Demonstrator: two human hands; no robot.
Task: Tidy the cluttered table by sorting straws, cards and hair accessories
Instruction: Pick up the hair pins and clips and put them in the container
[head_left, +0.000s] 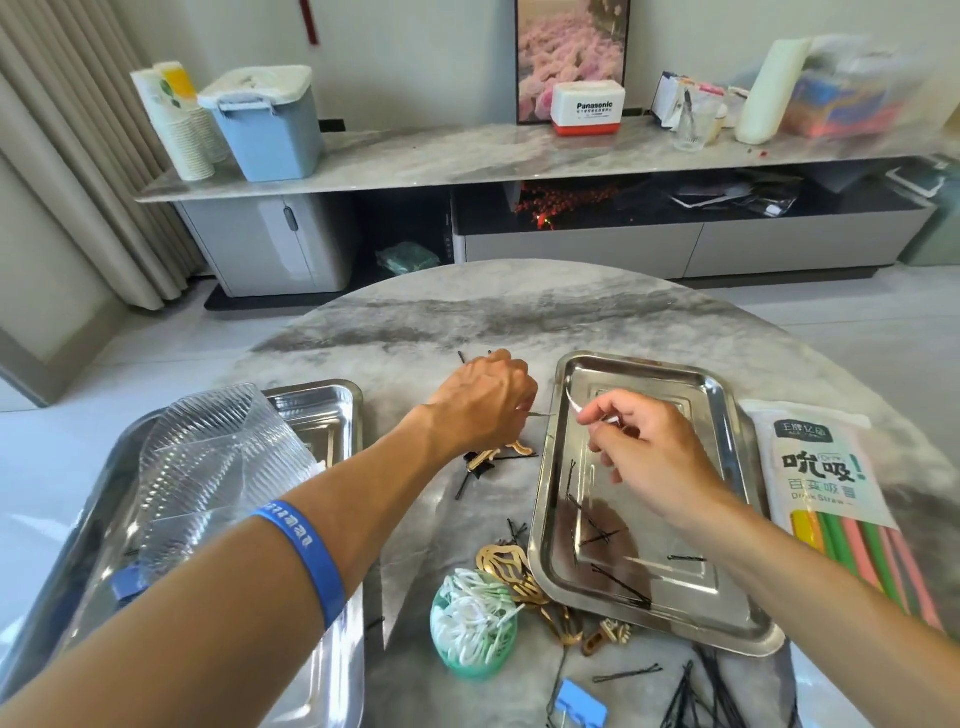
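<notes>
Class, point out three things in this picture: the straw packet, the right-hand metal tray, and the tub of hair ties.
Straw packet (821, 467): head view, on its printed label.
Right tray (727, 387): head view, on its far right rim.
Hair-tie tub (475, 667): head view, on its green wall.

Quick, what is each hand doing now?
Left hand: pinching a thin hairpin.
Right hand: pinching a small pale clip over the tray.

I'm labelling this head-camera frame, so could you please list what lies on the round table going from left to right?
Left steel tray holding a clear plastic container → left hand → right steel tray with the right hand above it → straw packet.
</notes>
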